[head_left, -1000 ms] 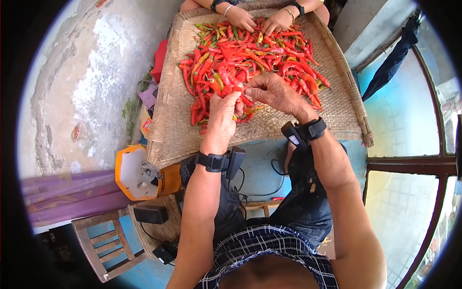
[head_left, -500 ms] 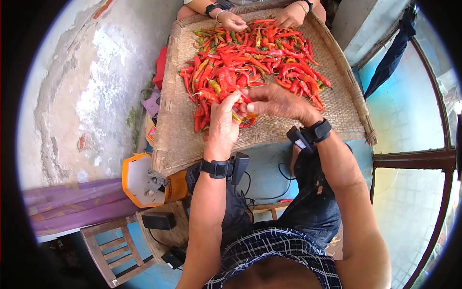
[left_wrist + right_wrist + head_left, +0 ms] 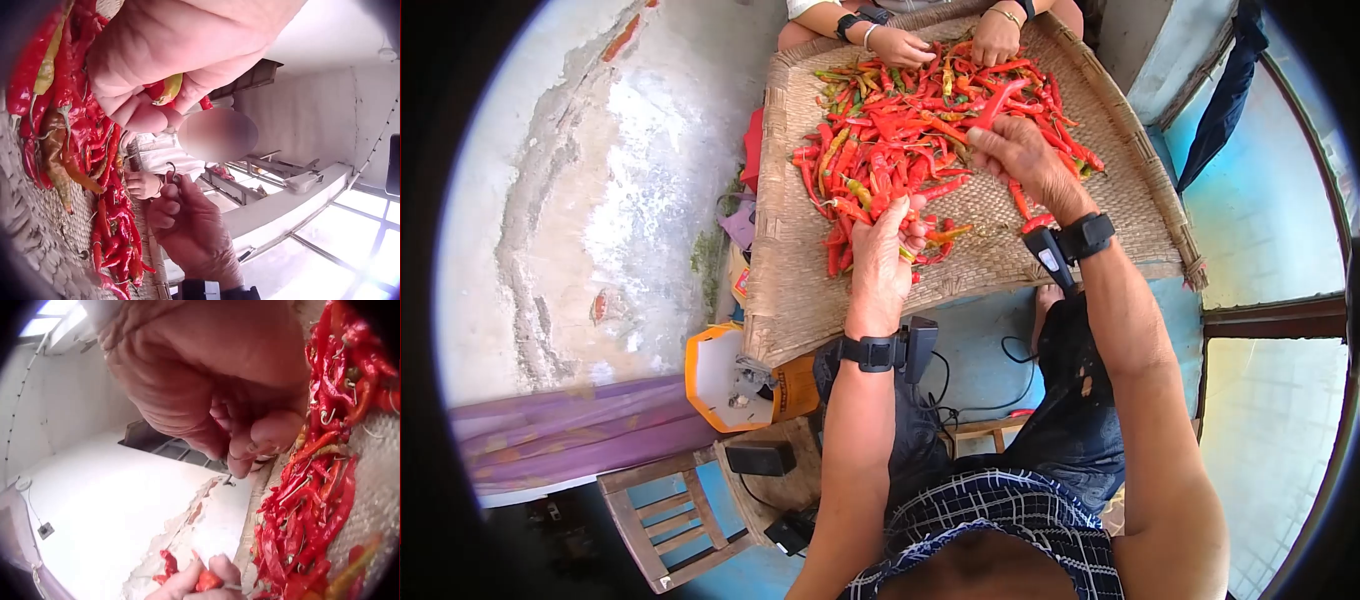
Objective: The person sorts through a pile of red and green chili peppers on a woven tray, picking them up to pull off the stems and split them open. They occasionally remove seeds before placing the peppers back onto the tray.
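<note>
A pile of mostly red chili peppers [image 3: 890,160], some green or yellowish, lies on a woven tray [image 3: 780,270]. My left hand [image 3: 880,265] grips several chili peppers over the pile's near edge. A yellow-green pepper tip [image 3: 169,90] shows between its fingers in the left wrist view. My right hand [image 3: 1035,165] is farther right, over the pile, with a red chili pepper [image 3: 1000,100] at its thumb and fingertips. A thin curved stem [image 3: 171,167] sticks out from that pinch; the palm side is mostly hidden.
Across the tray, another person's left [image 3: 997,40] and right [image 3: 900,47] hands are at the pile's far edge. An orange-rimmed bin [image 3: 700,380] and a wooden chair [image 3: 670,520] stand at the lower left. Black cables [image 3: 960,410] run below the tray, beside my legs.
My right hand has moved away from my left hand, rightward and farther over the pile, with a red chili pepper at its fingertips. My left hand keeps its grip near the tray's front.
</note>
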`<act>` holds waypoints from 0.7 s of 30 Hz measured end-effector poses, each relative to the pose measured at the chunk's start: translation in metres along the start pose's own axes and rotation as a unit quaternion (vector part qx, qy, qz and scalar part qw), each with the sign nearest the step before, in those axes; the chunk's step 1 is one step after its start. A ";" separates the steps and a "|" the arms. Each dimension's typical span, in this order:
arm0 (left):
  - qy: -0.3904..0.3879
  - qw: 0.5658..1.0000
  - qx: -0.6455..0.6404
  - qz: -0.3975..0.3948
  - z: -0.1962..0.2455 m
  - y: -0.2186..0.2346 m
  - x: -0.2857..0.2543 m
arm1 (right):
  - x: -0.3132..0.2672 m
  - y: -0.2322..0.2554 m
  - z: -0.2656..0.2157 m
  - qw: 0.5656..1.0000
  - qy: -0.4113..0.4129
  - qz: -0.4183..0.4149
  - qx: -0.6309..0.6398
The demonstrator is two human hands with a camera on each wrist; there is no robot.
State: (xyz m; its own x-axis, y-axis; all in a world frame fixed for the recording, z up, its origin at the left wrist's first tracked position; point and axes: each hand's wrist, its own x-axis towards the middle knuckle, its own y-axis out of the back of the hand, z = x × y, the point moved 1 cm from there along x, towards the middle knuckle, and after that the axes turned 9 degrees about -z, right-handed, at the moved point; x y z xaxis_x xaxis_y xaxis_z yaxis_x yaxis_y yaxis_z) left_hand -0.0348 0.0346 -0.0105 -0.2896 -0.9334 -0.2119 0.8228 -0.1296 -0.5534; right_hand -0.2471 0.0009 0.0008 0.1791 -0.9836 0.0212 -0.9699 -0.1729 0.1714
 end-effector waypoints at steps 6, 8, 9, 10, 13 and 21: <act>0.004 0.999 -0.037 -0.034 -0.004 0.002 0.001 | 0.007 -0.005 0.015 0.925 -0.044 -0.166 -0.338; 0.003 0.997 -0.047 -0.058 -0.005 0.001 0.001 | 0.008 -0.009 0.021 0.919 -0.053 -0.180 -0.346; 0.002 0.995 -0.058 -0.085 -0.005 0.000 0.000 | 0.012 -0.008 0.015 0.953 -0.048 -0.084 -0.288; 0.002 0.995 -0.059 -0.084 -0.006 0.000 0.000 | 0.014 -0.007 0.009 0.973 -0.043 0.013 -0.227; 0.010 0.992 -0.071 -0.104 -0.006 -0.005 -0.001 | 0.022 0.003 0.010 0.987 0.034 0.152 -0.049; 0.038 0.998 0.009 -0.047 -0.008 -0.004 0.001 | -0.014 -0.046 -0.018 0.957 0.184 -0.084 -0.210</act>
State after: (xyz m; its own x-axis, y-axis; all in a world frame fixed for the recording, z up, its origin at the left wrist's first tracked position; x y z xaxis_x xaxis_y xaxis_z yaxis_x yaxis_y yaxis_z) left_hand -0.0424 0.0366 -0.0144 -0.4023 -0.8886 -0.2201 0.7984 -0.2229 -0.5594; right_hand -0.2021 0.0234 0.0101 0.4471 -0.8457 0.2912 -0.7846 -0.2145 0.5817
